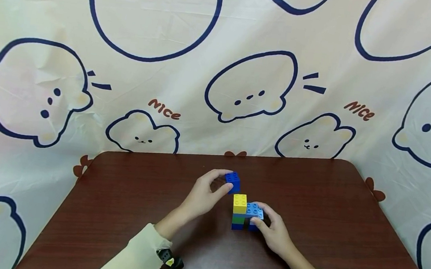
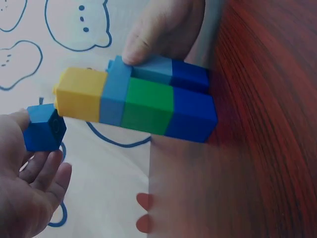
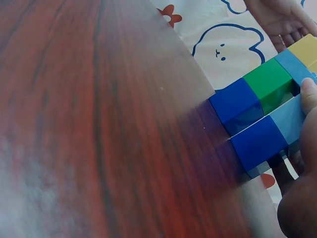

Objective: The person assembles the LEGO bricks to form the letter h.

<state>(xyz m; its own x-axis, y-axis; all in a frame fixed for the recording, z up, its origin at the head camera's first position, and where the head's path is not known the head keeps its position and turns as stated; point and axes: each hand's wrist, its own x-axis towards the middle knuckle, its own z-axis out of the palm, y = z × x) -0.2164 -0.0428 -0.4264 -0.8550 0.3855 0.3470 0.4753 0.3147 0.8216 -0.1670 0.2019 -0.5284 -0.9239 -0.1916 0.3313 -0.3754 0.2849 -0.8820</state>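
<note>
My left hand (image 1: 205, 192) pinches a dark blue toy brick (image 1: 232, 182) between thumb and fingers, just above and behind a small brick structure. That structure stands on the table with two legs: dark blue bricks (image 3: 237, 105) at the bottom, a green brick (image 2: 148, 105) and a light blue brick above them. A longer light blue brick (image 1: 255, 209) bridges the top, and a yellow brick (image 1: 239, 204) sits on its left end. My right hand (image 1: 276, 232) grips the structure's right side at the light blue bricks. In the left wrist view, the held blue brick (image 2: 44, 128) is apart from the yellow one.
The dark brown wooden table (image 1: 131, 205) carries the structure near its middle. A pale cloth (image 1: 251, 32) printed with cartoon outlines hangs behind and beside the table. Both sleeves have a black wrist camera (image 1: 170, 260) at the cuff.
</note>
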